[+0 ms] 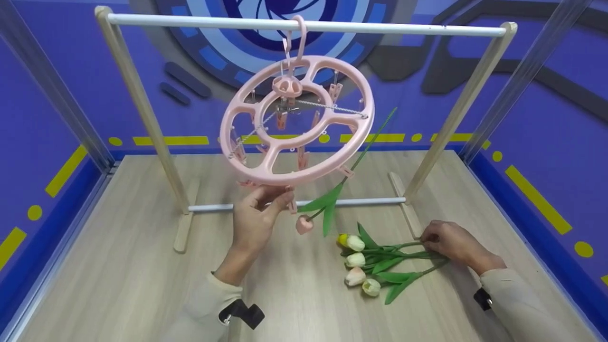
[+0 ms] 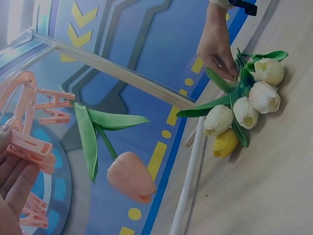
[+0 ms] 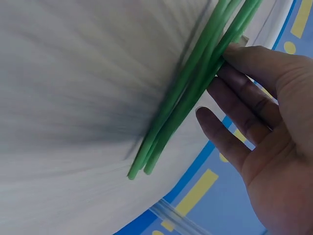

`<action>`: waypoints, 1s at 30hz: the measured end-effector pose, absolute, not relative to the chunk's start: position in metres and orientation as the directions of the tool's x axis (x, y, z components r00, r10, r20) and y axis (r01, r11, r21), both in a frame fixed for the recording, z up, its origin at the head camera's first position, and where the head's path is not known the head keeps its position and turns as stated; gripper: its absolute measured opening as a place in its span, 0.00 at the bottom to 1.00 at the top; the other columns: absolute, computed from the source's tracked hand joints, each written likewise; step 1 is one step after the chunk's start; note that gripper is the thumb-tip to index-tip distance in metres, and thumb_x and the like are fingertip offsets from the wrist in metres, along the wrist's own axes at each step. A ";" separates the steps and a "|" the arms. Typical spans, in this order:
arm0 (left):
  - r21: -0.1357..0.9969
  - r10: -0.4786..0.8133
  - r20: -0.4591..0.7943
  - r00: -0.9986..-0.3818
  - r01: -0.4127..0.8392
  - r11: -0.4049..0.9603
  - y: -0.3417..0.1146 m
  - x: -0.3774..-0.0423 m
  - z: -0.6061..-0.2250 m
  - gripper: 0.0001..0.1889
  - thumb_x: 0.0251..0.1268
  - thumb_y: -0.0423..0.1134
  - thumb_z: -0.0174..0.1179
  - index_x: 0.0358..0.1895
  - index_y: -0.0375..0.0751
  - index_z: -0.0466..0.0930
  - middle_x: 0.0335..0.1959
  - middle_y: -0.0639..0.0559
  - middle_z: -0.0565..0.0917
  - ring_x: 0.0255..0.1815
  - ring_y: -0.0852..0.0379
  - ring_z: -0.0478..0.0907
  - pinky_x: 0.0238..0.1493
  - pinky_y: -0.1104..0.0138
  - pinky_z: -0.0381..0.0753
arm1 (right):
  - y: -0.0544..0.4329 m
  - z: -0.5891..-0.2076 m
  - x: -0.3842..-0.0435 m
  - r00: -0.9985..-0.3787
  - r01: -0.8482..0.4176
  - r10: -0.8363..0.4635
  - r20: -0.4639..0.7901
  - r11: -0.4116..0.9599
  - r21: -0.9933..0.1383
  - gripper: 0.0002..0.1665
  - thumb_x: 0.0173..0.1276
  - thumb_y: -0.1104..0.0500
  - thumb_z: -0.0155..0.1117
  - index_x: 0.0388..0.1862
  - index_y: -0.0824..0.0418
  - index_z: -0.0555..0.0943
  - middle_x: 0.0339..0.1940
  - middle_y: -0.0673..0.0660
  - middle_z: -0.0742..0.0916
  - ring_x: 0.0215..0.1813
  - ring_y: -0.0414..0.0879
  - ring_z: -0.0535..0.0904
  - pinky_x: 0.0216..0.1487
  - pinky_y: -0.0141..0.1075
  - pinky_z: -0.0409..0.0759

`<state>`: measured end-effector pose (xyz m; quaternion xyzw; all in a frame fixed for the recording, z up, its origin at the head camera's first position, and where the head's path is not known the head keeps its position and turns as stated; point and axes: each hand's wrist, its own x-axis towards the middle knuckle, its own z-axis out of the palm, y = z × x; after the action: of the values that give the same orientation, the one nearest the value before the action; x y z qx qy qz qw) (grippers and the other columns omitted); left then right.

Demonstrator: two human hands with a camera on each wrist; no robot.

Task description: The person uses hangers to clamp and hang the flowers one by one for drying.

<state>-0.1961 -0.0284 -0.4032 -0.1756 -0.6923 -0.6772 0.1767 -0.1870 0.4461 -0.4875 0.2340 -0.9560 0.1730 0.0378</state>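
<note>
A round pink clip hanger (image 1: 294,180) hangs tilted from the rack's top bar. My left hand (image 1: 249,221) is at its near rim and holds a pink clip (image 2: 32,149) between thumb and fingers. Beside that hand, a pink tulip (image 1: 304,224) hangs head down, its stem caught by another clip (image 1: 346,171) on the rim. My right hand (image 1: 451,242) pinches at the green stems (image 3: 195,83) of the tulips lying on the table. Their white, yellow and pale pink heads (image 2: 264,97) point left in the head view. Exactly how many stems it pinches is unclear.
A rack with wooden legs (image 1: 142,109), a white top bar (image 1: 403,27) and a white lower bar (image 1: 370,202) stands on the wooden table (image 1: 118,266). Other pink clips (image 1: 302,157) dangle below the hanger. Blue patterned walls (image 1: 546,123) enclose the table's back and sides.
</note>
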 end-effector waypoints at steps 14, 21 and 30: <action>0.880 -0.007 0.474 -0.880 0.474 0.035 -0.029 -0.196 -0.402 0.11 0.69 0.35 0.73 0.51 0.37 0.89 0.44 0.53 0.91 0.48 0.54 0.88 0.51 0.56 0.89 | 0.450 -0.472 -0.184 -0.957 -0.280 -0.277 0.090 0.793 -0.540 0.09 0.64 0.65 0.78 0.39 0.56 0.86 0.36 0.45 0.87 0.40 0.40 0.82 0.42 0.34 0.83; 0.878 -0.013 0.475 -0.880 0.474 0.067 -0.030 -0.195 -0.403 0.10 0.71 0.36 0.72 0.51 0.38 0.89 0.44 0.53 0.90 0.48 0.55 0.87 0.52 0.60 0.89 | 0.450 -0.460 -0.183 -0.904 -0.425 -0.365 0.224 0.700 -0.574 0.11 0.66 0.72 0.75 0.42 0.59 0.90 0.39 0.48 0.89 0.41 0.38 0.85 0.47 0.25 0.84; 0.870 0.001 0.491 -0.871 0.490 0.049 -0.031 -0.194 -0.402 0.10 0.71 0.35 0.72 0.52 0.40 0.90 0.42 0.56 0.90 0.45 0.54 0.85 0.47 0.64 0.85 | 0.443 -0.442 -0.179 -0.860 -0.510 -0.385 0.334 0.654 -0.559 0.14 0.64 0.73 0.76 0.41 0.56 0.90 0.38 0.50 0.89 0.39 0.40 0.87 0.43 0.20 0.82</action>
<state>-0.1941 -0.0310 -0.4019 -0.1752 -0.7006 -0.6669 0.1837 -0.1786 0.4435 -0.4416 0.2473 -0.9046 0.3346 0.0931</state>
